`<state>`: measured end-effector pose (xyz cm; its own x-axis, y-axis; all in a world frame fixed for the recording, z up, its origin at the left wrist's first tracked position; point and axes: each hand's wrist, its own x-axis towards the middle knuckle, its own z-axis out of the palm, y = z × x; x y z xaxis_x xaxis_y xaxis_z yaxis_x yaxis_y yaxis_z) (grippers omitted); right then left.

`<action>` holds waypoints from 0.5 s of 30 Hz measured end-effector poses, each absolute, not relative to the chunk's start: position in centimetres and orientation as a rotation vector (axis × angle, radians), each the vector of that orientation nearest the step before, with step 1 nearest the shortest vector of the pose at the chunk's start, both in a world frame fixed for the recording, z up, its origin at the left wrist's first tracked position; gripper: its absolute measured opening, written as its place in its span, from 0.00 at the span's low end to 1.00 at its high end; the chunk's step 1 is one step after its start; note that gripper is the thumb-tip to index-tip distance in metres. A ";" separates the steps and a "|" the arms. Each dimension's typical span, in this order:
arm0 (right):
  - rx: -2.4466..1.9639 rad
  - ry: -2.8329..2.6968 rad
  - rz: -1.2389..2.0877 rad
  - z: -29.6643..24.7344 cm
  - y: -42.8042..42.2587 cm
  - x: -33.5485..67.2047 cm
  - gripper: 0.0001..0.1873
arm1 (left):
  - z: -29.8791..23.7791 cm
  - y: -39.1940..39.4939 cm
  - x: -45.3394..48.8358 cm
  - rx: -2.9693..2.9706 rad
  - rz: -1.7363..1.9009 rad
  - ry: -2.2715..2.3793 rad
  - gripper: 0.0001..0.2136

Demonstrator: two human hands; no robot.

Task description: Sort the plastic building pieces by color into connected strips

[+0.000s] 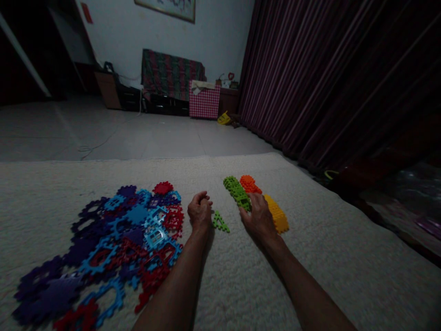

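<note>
My right hand (258, 215) has thumb and fingers closed around the near end of a row of green toothed plastic building pieces (234, 189). Just beyond and beside it lie orange toothed pieces (248, 183) and a row of yellow pieces (276, 214). A single green triangular piece (219, 222) rests flat between my hands. Close to its left is my left hand (200, 212), fingers loosely curled and slightly apart, with nothing visible in it. Left of that hand spreads a heap of purple, blue and red toothed pieces (137, 214).
Everything lies on a pale textured mat (220, 285). Its far edge meets a tiled floor (172, 138). A dark purple curtain (289, 73) hangs on the right. Low furniture and a red-checked cloth (204, 102) stand by the far wall.
</note>
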<state>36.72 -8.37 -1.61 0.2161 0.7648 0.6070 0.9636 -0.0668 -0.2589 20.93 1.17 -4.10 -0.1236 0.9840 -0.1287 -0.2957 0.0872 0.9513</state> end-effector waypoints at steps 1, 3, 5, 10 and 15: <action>-1.868 -1.606 -0.412 -1.5 -8.4 36.4 0.20 | -4.1 1.2 20.9 0.838 1.351 1.138 0.16; -1.815 -1.632 -0.375 -1.3 -8.6 35.5 0.18 | -3.9 1.2 20.9 0.832 1.353 1.140 0.16; -1.721 -1.685 -0.281 -1.1 -8.9 34.2 0.17 | -3.8 1.2 20.8 0.832 1.358 1.148 0.16; -1.549 -1.921 0.053 -0.4 -9.7 30.8 0.15 | -3.4 1.0 20.6 0.842 1.349 1.154 0.16; -1.640 -1.997 0.067 -0.7 -10.0 29.7 0.13 | -3.2 1.0 20.6 0.853 1.342 1.184 0.16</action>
<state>29.68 -10.03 -0.66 -0.1048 0.9199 0.3779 0.8925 0.2546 -0.3724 20.57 0.97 -3.23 -0.1412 0.9801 -0.1394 -0.2610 0.0990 0.9603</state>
